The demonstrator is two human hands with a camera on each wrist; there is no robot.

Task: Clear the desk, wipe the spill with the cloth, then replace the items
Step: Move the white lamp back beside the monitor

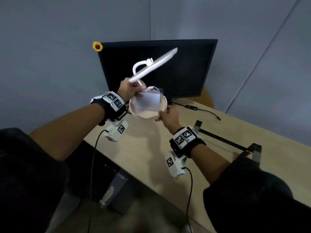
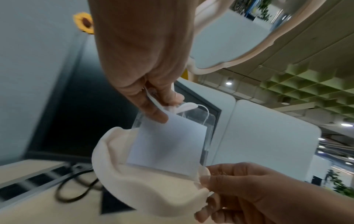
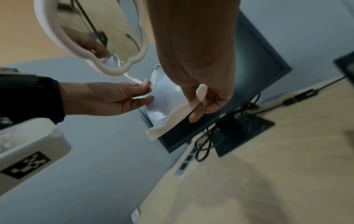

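Both hands are up above the counter (image 1: 151,153), in front of the monitor (image 1: 185,68), w/ one cluster of items between them. Left hand (image 1: 129,89): fingers curled, grip pinching the thin white stem of the mirror (image 1: 154,67) and the top corner of the white card (image 1: 148,102) together. The mirror sticks up and away from that grip, tilted toward the monitor's top edge; the card hangs down from it into the tray.

Right hand (image 1: 169,116): grip narrow, thumb and fingers pinching the near rim of the cream tray (image 1: 144,114), which sits just beyond the fingertips and tilts, held off the counter. Wrist views: thumb on top of the rim, fingers under.

Looks: mirror has a wavy, cloud-shaped cream frame w/ a curved stand; glass reflects ceiling and counter. Tray is cream, scalloped rim, shallow. Card is plain white, rectangular, backed by a clear plastic holder (image 2: 207,121). All blurred some.

Room: counter surface is pale wood. Monitor stands at the far edge, its base and black cables (image 1: 202,110) on the counter by the far right. A black metal frame (image 1: 225,140) runs along the right edge. A sunflower decoration (image 1: 97,46) sits at the monitor's top left corner. Grey partition walls close in behind and on the right.
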